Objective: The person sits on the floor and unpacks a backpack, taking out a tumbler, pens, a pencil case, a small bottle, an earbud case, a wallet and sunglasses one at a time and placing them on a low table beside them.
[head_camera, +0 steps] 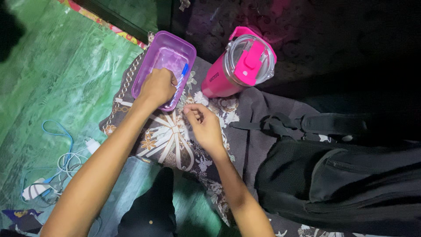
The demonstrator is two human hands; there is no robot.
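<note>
My left hand (157, 87) reaches into a purple plastic box (172, 47) and is closed around a pen with a blue cap (183, 72). My right hand (205, 125) rests on the flowered dark cloth (175, 145) just right of the box, its fingers curled with nothing visible in them. A pink tumbler with a clear lid (242, 62) lies tilted on the cloth to the right of the box.
A black backpack (351, 180) with straps lies at the right. White and blue cables with a charger (61, 162) are on the green mat (57, 74) at the left. The upper right is dark.
</note>
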